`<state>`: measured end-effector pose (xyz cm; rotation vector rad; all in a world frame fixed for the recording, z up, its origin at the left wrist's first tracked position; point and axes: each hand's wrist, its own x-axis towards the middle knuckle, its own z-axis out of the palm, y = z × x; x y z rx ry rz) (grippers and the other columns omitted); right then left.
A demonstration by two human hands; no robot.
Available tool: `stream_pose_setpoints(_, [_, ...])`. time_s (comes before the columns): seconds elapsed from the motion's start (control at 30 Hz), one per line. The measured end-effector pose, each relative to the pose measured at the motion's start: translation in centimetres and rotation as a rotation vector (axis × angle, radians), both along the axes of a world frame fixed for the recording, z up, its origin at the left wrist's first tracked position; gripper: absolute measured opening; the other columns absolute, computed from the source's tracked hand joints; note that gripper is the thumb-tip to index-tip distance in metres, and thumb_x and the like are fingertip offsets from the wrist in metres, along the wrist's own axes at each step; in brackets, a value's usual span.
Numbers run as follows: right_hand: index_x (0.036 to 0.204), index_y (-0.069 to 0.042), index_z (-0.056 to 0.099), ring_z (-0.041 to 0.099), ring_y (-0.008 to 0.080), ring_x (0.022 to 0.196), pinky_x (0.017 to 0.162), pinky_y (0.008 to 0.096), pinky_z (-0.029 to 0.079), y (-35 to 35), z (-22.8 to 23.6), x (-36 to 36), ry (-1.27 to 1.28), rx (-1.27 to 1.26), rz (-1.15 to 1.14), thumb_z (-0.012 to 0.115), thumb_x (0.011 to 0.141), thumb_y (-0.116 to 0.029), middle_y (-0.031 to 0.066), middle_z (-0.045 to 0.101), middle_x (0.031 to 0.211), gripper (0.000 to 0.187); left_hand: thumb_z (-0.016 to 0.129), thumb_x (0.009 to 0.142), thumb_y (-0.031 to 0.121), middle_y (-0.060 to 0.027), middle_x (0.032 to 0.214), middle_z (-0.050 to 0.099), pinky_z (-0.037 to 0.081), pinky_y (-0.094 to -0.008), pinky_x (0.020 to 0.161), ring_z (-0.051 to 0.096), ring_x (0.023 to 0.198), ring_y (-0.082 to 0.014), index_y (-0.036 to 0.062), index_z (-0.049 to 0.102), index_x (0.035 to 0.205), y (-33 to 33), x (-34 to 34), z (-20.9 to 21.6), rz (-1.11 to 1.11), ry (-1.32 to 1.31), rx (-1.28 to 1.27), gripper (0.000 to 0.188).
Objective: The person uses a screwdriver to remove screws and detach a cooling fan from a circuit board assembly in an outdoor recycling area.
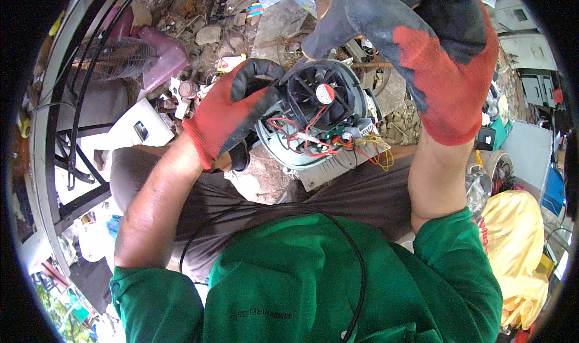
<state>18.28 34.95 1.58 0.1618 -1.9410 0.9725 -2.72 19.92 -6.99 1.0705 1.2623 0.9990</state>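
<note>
My left hand (241, 98), in a red glove with a black coated palm, grips the left side of a round grey housing (283, 150). A black cooling fan (319, 95) with a round red-and-white label sits in the top of that housing. Red, yellow and black wires (313, 139) and small electronic parts spill out along its near side. Raised close to the view at the upper right, my right hand (431, 41) wears a matching glove. Its fingers are curled, with orange edges showing beside them; what they hold is hidden. A dark grey tapered end reaches down toward the fan's far edge.
Rubble and scrap cover the ground beyond the housing. On the left are a wire fan guard (99, 62), a purple plastic piece (163, 56), a white panel (145, 123) and a dark metal frame (54, 186). A yellow sack (512, 246) lies at right.
</note>
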Motion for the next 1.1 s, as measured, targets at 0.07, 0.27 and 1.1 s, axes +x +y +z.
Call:
stream_pose_setpoints(0.07, [0.134, 0.012, 0.050, 0.070, 0.0208, 0.084, 0.080, 0.0330, 0.058, -2.8, 0.4, -1.4, 0.031, -0.195, -0.109, 0.072, 0.084, -0.007, 0.0187, 0.068, 0.108, 0.058, 0.059, 0.096, 0.005, -0.0049, 0.105, 0.070, 0.051, -0.0281, 0.090, 0.063, 0.097, -0.0106, 0.0015, 0.060, 0.119, -0.4, -0.3, -0.4, 0.013, 0.083, 0.053, 0.024])
stream_pose_setpoints(0.27, [0.135, 0.012, 0.049, 0.069, 0.0197, 0.083, 0.077, 0.0318, 0.058, -2.7, -0.1, -1.7, 0.067, -0.293, 0.026, 0.068, 0.085, 0.001, 0.0173, 0.068, 0.104, 0.055, 0.060, 0.093, 0.002, -0.0071, 0.101, 0.070, 0.050, -0.0296, 0.089, 0.064, 0.094, -0.0126, 0.0024, 0.061, 0.116, 0.3, -0.5, -1.1, -0.010, 0.251, 0.120, 0.024])
stream_pose_setpoints(1.1, [0.131, 0.008, 0.051, 0.066, 0.0209, 0.100, 0.083, 0.0342, 0.055, -2.2, -1.5, -1.2, -0.051, -0.306, 0.159, 0.055, 0.087, 0.005, 0.0172, 0.061, 0.118, 0.044, 0.066, 0.089, 0.018, -0.0227, 0.100, 0.070, 0.053, -0.0420, 0.083, 0.068, 0.095, -0.0377, 0.0025, 0.062, 0.117, 1.1, -1.8, -3.3, -0.055, 0.749, 0.123, 0.033])
